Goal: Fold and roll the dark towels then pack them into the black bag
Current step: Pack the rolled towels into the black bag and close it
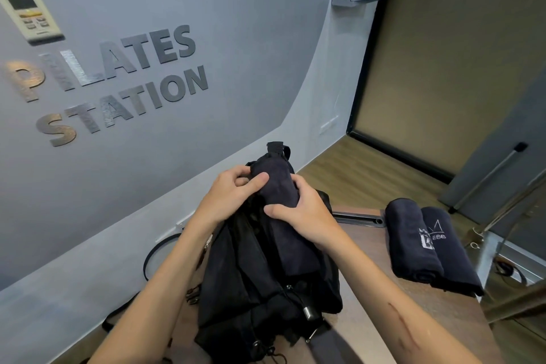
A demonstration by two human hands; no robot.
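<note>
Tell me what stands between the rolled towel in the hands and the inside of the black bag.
Nothing visible does. The left hand and right hand grip the rolled towel, whose lower end is already down in the black bag. Two more rolled towels lie aside on the table.

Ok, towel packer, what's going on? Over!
Both hands, left and right, grip rolled towel over black bag. Two rolled towels waiting on table. Nothing blocking.

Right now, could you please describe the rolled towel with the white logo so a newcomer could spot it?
Start at the wooden table and look right of the black bag. Two dark rolled towels lie touching; it is the right-hand towel, with white stitched lettering on top.
</note>
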